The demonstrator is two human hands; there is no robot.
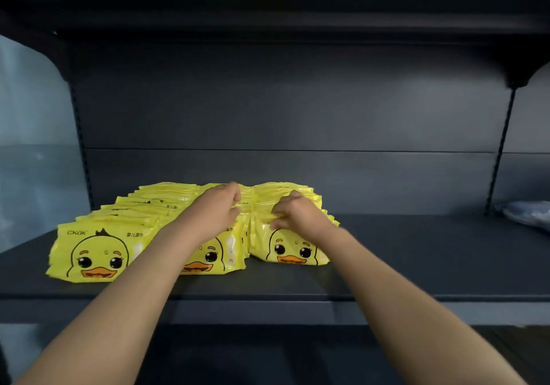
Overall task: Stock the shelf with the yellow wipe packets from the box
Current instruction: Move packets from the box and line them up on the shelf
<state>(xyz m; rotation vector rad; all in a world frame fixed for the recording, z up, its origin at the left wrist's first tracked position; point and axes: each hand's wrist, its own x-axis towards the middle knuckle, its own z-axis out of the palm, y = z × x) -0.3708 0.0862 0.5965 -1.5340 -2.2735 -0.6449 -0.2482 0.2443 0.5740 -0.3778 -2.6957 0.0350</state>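
Note:
Three rows of yellow wipe packets with a duck face stand upright on the dark shelf: a left row, a middle row and a right row. My left hand rests on top of the middle row, its fingers curled over the packet tops. My right hand pinches the upper edges of packets in the right row. The box is not in view.
The shelf has a dark back panel and another shelf above it. A pale blue wrapped item lies at the far right of the shelf. A black upright post stands near it. The shelf's front edge runs below my forearms.

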